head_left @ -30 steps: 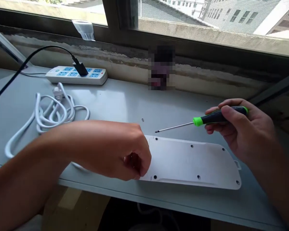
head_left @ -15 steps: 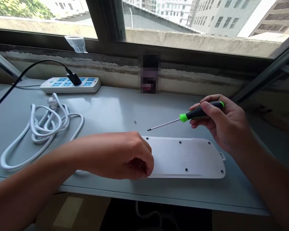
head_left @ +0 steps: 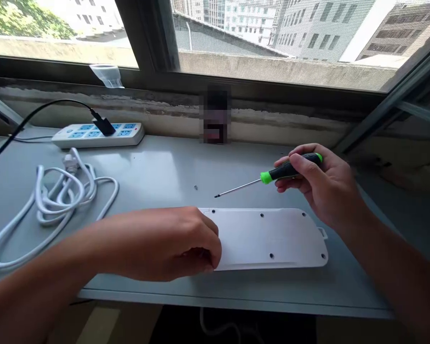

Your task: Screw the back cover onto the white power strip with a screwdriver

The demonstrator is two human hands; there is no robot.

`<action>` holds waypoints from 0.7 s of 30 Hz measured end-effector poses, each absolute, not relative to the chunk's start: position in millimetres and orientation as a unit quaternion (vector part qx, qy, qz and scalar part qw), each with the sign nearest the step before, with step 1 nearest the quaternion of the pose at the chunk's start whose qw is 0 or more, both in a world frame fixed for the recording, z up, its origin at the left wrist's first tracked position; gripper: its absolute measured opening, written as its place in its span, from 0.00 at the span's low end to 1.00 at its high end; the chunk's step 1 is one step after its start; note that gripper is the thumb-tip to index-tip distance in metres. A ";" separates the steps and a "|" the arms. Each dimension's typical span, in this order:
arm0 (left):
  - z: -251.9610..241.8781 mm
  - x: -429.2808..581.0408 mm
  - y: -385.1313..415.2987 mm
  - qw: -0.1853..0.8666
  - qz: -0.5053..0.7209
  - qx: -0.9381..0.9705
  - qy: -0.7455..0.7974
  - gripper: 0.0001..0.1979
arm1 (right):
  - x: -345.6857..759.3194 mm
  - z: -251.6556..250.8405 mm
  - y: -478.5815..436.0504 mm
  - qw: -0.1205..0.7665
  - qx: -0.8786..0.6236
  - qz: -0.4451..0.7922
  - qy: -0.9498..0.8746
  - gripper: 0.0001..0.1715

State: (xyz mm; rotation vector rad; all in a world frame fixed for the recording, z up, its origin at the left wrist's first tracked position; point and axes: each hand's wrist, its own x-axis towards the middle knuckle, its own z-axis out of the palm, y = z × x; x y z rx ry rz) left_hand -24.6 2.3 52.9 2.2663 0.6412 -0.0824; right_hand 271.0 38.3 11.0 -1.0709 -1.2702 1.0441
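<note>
A black and green screwdriver [head_left: 290, 168] is gripped by its handle in my right hand [head_left: 326, 186]. Its metal shaft points left and slightly down, the tip apart from anything. Underside up on the table lies a white power strip [head_left: 247, 239], with dark screw holes along its edges and a small loop at its right end. My left hand [head_left: 186, 243] is closed over the strip's left part, fingertips pinched at its near edge. What those fingers hold, if anything, is hidden. A small screw [head_left: 196, 187] rests on the table beyond the strip.
A coiled white cable [head_left: 62, 196] with a plug lies at the left. Behind it stands another power strip [head_left: 129, 136] with a black plug [head_left: 104, 126] in it. A clear plastic cup [head_left: 107, 75] sits by the window. The table's front edge [head_left: 236, 306] runs close below my hands.
The whole view has shifted slightly, so everything appears a little farther left. My right hand keeps the screwdriver in the air, and my left hand stays pinched over the strip.
</note>
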 end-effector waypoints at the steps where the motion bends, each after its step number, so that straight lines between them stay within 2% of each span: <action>1: 53.2 -24.9 2.0 0.378 -0.033 0.890 0.253 0.14 | 271.4 10.9 38.6 0.556 -0.453 0.442 -0.538 0.19; 14: 53.5 -24.3 -2.3 0.337 -0.016 0.901 0.272 0.11 | 271.8 8.7 40.5 0.551 -0.448 0.459 -0.534 0.20; 21: 43.3 -43.7 45.8 0.289 0.116 0.878 0.364 0.08 | 272.0 9.1 41.5 0.572 -0.449 0.433 -0.533 0.18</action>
